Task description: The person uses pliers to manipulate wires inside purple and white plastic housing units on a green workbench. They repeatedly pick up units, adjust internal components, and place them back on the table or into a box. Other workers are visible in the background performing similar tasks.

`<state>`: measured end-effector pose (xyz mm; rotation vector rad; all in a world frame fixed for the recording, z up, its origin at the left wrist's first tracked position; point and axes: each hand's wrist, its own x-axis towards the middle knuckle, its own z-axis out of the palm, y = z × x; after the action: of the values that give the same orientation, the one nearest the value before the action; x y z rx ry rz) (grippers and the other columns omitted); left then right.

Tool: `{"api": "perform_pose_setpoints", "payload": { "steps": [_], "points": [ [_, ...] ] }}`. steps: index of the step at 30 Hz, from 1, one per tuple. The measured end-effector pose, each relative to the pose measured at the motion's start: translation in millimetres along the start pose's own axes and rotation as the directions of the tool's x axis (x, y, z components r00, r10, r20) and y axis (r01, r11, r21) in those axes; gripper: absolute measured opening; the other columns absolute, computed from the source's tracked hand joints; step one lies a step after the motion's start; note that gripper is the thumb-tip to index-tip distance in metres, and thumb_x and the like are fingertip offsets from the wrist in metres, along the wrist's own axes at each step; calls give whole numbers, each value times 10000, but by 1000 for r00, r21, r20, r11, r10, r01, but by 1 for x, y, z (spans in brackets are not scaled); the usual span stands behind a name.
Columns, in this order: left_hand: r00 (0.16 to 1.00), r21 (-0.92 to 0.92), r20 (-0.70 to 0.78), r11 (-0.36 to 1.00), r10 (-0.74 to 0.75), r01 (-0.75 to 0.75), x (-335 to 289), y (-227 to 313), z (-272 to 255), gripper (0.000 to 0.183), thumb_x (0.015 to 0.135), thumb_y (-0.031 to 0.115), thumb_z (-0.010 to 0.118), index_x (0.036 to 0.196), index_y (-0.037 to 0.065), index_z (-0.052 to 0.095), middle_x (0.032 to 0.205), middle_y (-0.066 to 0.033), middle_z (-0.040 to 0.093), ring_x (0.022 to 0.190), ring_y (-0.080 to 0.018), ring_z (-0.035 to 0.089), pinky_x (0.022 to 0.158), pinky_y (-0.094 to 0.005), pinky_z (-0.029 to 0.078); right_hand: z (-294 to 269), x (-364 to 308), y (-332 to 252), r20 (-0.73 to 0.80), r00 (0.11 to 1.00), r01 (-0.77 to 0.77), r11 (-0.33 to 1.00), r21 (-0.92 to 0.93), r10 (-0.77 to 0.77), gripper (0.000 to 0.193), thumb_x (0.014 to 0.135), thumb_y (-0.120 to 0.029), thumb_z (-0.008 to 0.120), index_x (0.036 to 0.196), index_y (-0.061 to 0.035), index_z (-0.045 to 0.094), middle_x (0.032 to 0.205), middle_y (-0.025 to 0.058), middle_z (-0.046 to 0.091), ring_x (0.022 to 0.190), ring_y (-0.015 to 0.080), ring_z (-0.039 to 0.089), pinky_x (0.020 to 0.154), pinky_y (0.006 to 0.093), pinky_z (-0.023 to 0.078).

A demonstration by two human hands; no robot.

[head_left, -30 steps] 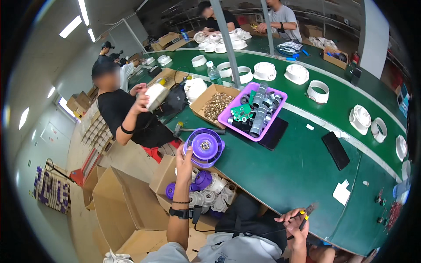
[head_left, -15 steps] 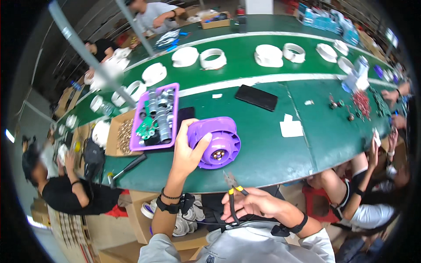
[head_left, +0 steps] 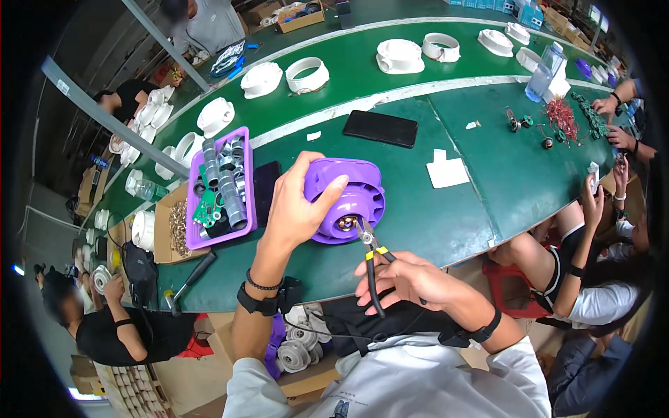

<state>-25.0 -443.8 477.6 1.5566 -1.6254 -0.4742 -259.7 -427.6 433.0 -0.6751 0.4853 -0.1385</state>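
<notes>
My left hand (head_left: pixel 291 202) grips a purple plastic housing (head_left: pixel 366 174) on its left side, thumb across the top and fingers round the rim. The housing is tilted up over the green bench, its round hub facing me. Small brass-coloured pieces (head_left: pixel 345 223) show in the hub's opening. In my right hand (head_left: pixel 414 280) are pliers (head_left: pixel 370 244) with black and yellow handles. Their narrow jaws point up at the hub and reach the brass pieces; whether they grip one is too small to tell.
Left of the housing, a purple tray (head_left: pixel 251 174) holds metal cylinders and green parts, beside a cardboard box (head_left: pixel 164 240) of small brass pieces. A hammer (head_left: pixel 191 280) lies nearer. A black phone (head_left: pixel 380 129) and white paper (head_left: pixel 448 172) lie beyond. White housings (head_left: pixel 401 56) line the belt; people work on both sides.
The pliers have moved up from below the housing, and their jaws now meet its hub. The view has shifted, so the bench things sit elsewhere in the picture.
</notes>
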Motion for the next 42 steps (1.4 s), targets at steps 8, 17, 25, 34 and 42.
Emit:
{"api": "perform_pose_setpoints", "payload": {
  "steps": [8, 17, 25, 34, 42],
  "points": [
    [984, 225, 127, 963, 124, -151, 15, 21, 2, 444, 855, 395, 684, 1031, -5, 602, 935, -210, 653, 873, -378, 647, 788, -419, 504, 1, -11, -17, -108, 989, -116, 975, -190, 97, 311, 950, -196, 429, 1202, -42, 529, 998, 110, 626, 858, 201, 647, 725, 349, 554],
    [968, 306, 184, 926, 173, -223, 21, 27, 7, 415, 867, 364, 664, 1026, -14, 596, 922, -213, 648, 851, -386, 642, 779, -416, 497, -2, -17, -18, -180, 978, -154, 951, -268, 108, 337, 938, -181, 393, 1191, -20, 545, 999, 115, 640, 844, 232, 665, 777, 361, 546],
    [964, 291, 211, 931, 164, -222, 20, 27, 9, 447, 862, 406, 663, 1034, -1, 600, 932, -210, 654, 867, -391, 642, 784, -432, 498, -5, -8, -12, -155, 985, -114, 967, -227, 80, 305, 950, -188, 413, 1161, -15, 549, 970, 106, 620, 831, 215, 652, 742, 347, 545],
    [960, 347, 160, 898, 227, -271, 19, 24, 14, 466, 844, 415, 673, 1041, -3, 614, 936, -225, 662, 865, -403, 649, 774, -436, 505, -3, 3, -2, -214, 976, 0, 978, -210, -46, 234, 998, -248, 475, 936, -32, 539, 683, 44, 518, 616, 199, 531, 518, 364, 430],
    [945, 619, 189, 715, 266, -326, 37, 4, 28, 515, 819, 520, 668, 1046, 62, 599, 891, -188, 667, 802, -399, 665, 676, -483, 539, 4, 26, -10, -262, 773, -125, 266, -956, -577, 283, 951, -131, 473, 818, 104, 557, 838, 373, 618, 832, 539, 614, 749, 572, 498]
  ]
}}
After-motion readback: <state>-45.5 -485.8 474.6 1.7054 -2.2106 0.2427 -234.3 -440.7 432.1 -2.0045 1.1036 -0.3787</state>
